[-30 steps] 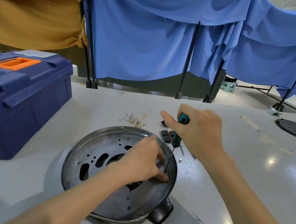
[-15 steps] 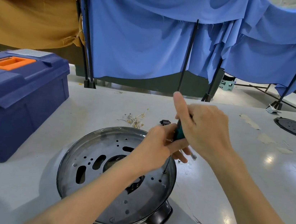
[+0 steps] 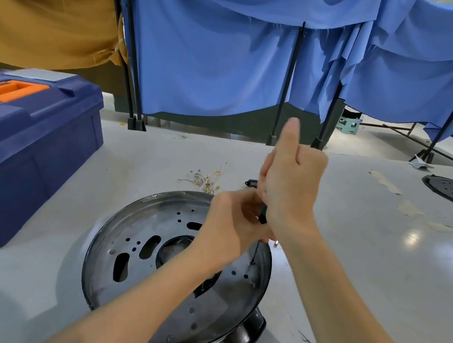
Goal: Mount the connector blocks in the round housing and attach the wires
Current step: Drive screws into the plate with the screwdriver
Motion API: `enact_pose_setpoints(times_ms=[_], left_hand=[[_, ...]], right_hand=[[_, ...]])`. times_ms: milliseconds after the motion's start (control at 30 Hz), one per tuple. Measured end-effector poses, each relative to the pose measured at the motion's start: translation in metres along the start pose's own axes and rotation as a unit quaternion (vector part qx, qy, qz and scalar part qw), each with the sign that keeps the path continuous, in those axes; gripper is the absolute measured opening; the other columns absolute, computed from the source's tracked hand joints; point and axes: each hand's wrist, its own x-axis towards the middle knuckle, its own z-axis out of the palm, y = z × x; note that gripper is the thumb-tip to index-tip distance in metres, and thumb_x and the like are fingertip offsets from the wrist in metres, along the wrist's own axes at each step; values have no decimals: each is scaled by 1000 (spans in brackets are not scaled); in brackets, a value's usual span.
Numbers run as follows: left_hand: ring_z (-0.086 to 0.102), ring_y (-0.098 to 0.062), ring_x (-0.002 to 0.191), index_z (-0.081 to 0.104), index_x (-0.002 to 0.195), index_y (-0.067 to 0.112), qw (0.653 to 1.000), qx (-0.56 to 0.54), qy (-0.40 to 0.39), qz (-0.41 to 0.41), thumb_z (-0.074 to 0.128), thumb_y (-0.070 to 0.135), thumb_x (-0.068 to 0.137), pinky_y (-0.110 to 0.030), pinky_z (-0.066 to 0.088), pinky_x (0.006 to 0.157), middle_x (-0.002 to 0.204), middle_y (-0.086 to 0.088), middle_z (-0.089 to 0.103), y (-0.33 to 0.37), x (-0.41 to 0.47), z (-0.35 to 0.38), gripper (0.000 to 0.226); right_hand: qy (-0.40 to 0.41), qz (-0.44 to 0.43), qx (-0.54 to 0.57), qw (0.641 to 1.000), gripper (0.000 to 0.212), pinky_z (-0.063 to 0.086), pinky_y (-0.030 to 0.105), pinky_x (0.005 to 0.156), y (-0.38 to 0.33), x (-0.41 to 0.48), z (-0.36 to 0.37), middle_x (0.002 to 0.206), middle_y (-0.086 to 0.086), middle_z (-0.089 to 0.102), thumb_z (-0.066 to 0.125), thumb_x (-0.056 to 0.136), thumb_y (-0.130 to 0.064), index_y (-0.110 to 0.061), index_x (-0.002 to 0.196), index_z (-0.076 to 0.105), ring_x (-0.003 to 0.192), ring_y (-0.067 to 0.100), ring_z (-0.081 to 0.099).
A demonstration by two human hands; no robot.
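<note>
Round, dark-grey, perforated steel housing [image 3: 150, 262] lies flat on the pale grey table [image 3: 364, 275], its black stub handle toward the viewer. It is judged rigid and heavy enough to sit still, but the smooth plate looks slippery, so the rim is the surest hold. The right hand [image 3: 292, 188] wraps the teal-handled slim screwdriver [image 3: 263, 218], one digit raised, with the tip in a hole near the right rim. The left hand [image 3: 229, 226], fingers curled, appears to pinch the lower handle.

round housing [image 3: 114, 225] | perforated metal, flat (handle [image 3: 248, 335] nearside) | wires [image 3: 207, 179] loose behind
</note>
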Motion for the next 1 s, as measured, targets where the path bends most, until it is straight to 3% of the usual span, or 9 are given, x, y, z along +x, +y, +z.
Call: enact_pose_setpoints(times_ms=[100, 167, 267, 333, 500, 600, 700, 833, 1000], left_hand=[[52, 4, 42, 55, 55, 20, 1000, 16, -22, -11, 60, -17, 78, -4, 39, 50, 43, 14, 56, 2, -3, 1, 44], [68, -9, 61, 67, 75, 4, 996, -51, -65, -39, 63, -4, 87, -18, 55, 64, 65, -3, 71, 2, -1, -4, 15], [72, -29, 86, 67, 98, -6, 983, -123, -116, -75, 63, 8, 92, -39, 58, 84, 88, -17, 74, 3, -1, -8, 16], [72, -28, 86, 66, 99, -7, 982, -120, -122, -82, 61, 8, 93, -37, 59, 83, 87, -17, 74, 3, -2, -6, 17], [70, -21, 65, 69, 85, -4, 991, -99, -44, -78, 65, 3, 88, -32, 60, 70, 69, -11, 72, -1, 1, 0, 8], [67, -21, 68, 68, 93, -8, 993, -77, -58, -65, 61, 1, 91, -43, 59, 78, 72, -13, 69, 0, -1, 3, 12], [71, -27, 77, 68, 98, -6, 988, -96, -90, -84, 60, 7, 93, -41, 58, 83, 83, -19, 73, 1, 0, -4, 16], [72, -31, 88, 67, 107, -5, 971, -160, -135, -113, 61, 12, 94, -30, 58, 81, 90, -21, 73, 2, 0, -13, 23], [73, -23, 71, 67, 92, -4, 992, -82, -53, -75, 63, 3, 89, -35, 60, 75, 73, -10, 74, -7, 0, -4, 9]], right_hand=[[58, -17, -16, 998, 76, 37, 22, 43, 4, -4, -1, 30, -4, 41, 35, 106, -33, -18, 32, 45, 29, 12, 42], [-94, 49, 66, 992, 71, 32, 23, 38, 3, 8, -14, 30, 1, 37, 43, 103, -31, -17, 34, 44, 27, 18, 36], [-391, 179, 171, 886, 68, 35, 21, 36, -4, 30, -35, 30, 7, 35, 51, 96, -40, -9, 37, 40, 26, 22, 37], [-436, 203, 212, 851, 67, 27, 17, 30, -2, 30, -34, 27, 2, 31, 50, 97, -35, -12, 35, 38, 21, 16, 31], [-139, 116, 144, 973, 69, 20, 14, 35, 10, 13, -12, 31, 0, 27, 41, 103, -23, -18, 35, 38, 24, 13, 21], [34, 57, 84, 994, 72, 24, 17, 36, 14, 4, -8, 31, 0, 34, 35, 104, -24, -19, 32, 40, 25, 16, 28], [-68, 94, 104, 988, 65, 30, 21, 38, 12, 8, -19, 33, 5, 38, 43, 99, -25, -17, 35, 44, 29, 21, 32], [-366, 230, 162, 887, 62, 36, 21, 36, 0, 32, -34, 33, 9, 37, 50, 92, -36, -9, 37, 42, 28, 23, 36], [-152, 150, 137, 967, 69, 18, 14, 34, 9, 18, -8, 30, 0, 26, 39, 103, -20, -17, 34, 36, 24, 14, 20]])
